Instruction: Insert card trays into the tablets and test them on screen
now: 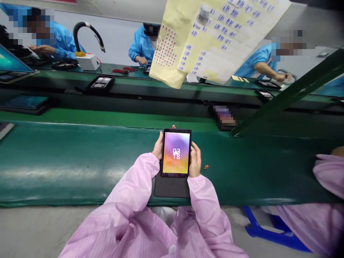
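Pink smock (129, 222) nearest; left hand (157, 147) and right hand (195, 159) hold the lit tablet (176, 164) by opposite side edges, overlapping a dark flat pad (172, 188) on the green surface (67, 154), presumably to keep its face uncovered and readable, contact with pad unclear.

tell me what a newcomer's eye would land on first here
Probably the lit tablet, glowing purple to orange near the middle, held in both hands over the green bench. Next, the yellowish sheets marked in red and blue, top centre-right. Beyond, people in blue across the far side.
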`<state>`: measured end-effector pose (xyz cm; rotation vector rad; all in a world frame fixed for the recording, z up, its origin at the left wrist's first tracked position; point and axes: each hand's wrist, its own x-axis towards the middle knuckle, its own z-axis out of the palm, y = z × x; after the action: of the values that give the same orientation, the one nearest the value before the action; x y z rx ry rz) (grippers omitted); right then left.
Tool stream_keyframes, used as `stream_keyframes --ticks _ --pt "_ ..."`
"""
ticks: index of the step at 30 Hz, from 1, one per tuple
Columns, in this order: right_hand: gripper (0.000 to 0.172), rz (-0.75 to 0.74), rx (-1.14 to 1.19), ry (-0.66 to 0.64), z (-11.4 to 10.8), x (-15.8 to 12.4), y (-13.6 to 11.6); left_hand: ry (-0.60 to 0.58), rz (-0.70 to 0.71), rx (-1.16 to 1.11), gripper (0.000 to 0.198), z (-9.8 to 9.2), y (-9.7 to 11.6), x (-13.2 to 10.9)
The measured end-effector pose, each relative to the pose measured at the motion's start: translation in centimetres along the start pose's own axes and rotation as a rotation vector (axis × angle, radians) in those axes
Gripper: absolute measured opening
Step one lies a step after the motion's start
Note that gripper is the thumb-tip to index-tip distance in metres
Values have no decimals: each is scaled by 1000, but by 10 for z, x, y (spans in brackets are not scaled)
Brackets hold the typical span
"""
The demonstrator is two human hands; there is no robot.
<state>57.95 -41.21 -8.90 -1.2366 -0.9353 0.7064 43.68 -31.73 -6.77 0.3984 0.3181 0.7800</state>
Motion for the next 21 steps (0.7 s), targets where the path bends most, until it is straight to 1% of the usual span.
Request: stream_keyframes --ticks 3,6,14,18,21 --pt "53 -6 43 2 0 -2 -2 -12 -13 21 82 -7 -1 2" --pt "53 -6 72 -1 0 -2 -3 -9 -19 17 83 -10 -3 3" --pt "51 -11 106 14 0 -2 1 -19 -2 2 83 -2 -3 2" --pt "51 -14 116 11 -1 -3 3 -4 -68 11 88 -1 -2 -2" --pt "52 -13 132 -12 0 -4 2 -21 -81 -30 87 1 -1 -6"
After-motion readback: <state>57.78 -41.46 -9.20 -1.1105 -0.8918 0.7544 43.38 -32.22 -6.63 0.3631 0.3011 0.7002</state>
